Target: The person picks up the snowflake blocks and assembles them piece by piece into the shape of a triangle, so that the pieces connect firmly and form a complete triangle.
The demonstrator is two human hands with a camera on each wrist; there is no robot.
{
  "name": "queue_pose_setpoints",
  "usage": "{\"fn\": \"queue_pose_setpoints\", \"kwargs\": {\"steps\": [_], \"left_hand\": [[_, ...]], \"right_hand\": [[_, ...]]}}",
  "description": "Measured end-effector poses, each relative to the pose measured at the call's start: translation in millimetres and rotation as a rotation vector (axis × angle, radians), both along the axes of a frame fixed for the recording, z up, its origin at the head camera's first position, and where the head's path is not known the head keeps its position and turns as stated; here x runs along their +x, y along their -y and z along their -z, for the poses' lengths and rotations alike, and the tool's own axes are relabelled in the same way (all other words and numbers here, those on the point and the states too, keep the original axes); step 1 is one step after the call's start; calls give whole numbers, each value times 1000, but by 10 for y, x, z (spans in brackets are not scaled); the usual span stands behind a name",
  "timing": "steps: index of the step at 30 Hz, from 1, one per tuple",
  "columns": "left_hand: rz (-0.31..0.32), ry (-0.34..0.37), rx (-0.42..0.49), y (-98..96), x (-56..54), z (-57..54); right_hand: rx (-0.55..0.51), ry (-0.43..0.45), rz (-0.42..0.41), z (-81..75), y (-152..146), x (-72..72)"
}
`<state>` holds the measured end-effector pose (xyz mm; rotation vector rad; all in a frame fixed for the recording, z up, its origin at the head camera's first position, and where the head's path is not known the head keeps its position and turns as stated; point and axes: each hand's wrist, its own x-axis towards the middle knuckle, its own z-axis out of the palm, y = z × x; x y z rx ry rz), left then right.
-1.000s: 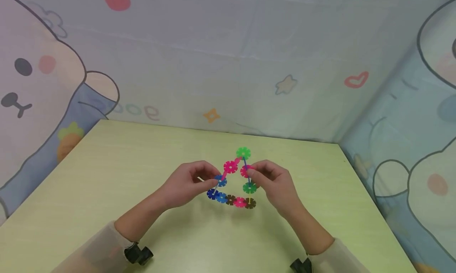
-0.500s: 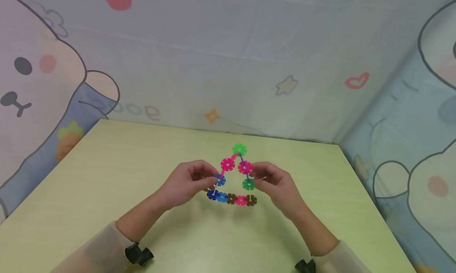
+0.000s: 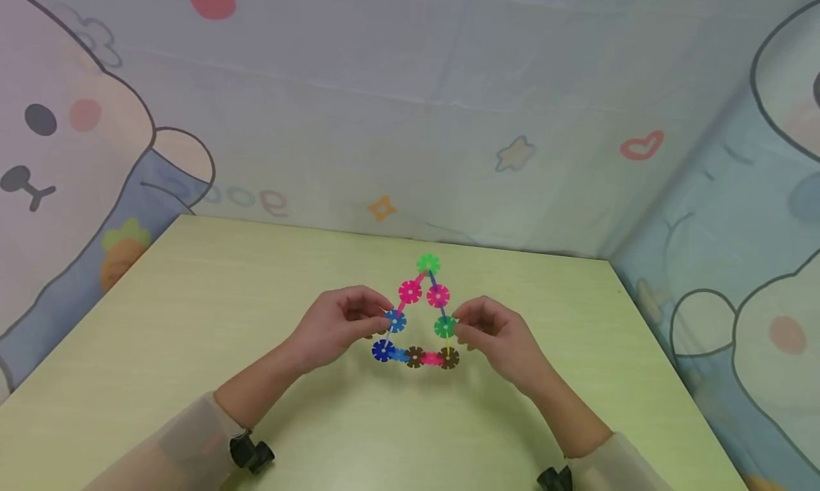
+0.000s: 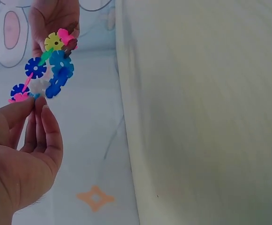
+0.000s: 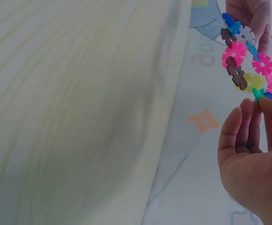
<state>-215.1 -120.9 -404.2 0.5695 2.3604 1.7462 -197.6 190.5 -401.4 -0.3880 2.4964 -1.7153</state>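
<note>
In the head view, interlocking plastic snowflake discs form a closed triangular loop, held up between both hands above the table. A light green disc (image 3: 428, 265) tops it, and brown discs (image 3: 414, 356) are among those along the bottom. Thumb and fingers of my left hand (image 3: 338, 327) pinch a blue disc (image 3: 395, 321) on the left side. My right hand (image 3: 502, 340) pinches a green disc (image 3: 445, 326) on the right side. The left wrist view shows a yellow disc (image 4: 54, 41) near the far hand; the right wrist view shows a pink disc (image 5: 234, 54) in the chain.
The pale yellow-green table (image 3: 211, 292) spreads beneath the hands. Behind it hangs a printed cloth backdrop (image 3: 359, 107) with cartoon animals, hearts and stars, continuing along the right side. Black wrist cameras (image 3: 252, 453) sit at both sleeves.
My right hand has shifted its fingers from the pink disc down to the green one and sits slightly farther right. The loop's top has risen and moved a little left. My left hand keeps its pinch.
</note>
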Motion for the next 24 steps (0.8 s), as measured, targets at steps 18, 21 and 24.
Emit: {"fn": "queue_pose_setpoints", "kwargs": {"steps": [18,21,24], "left_hand": [[65,35,-161,61,-219,189],[52,37,-199,47,-254,222],[46,35,-225,29,-283,240]], "right_hand": [[101,184,-4,117,70,-162],[110,222,-3,140,80,-196],[106,254,7,170,90,-231]]}}
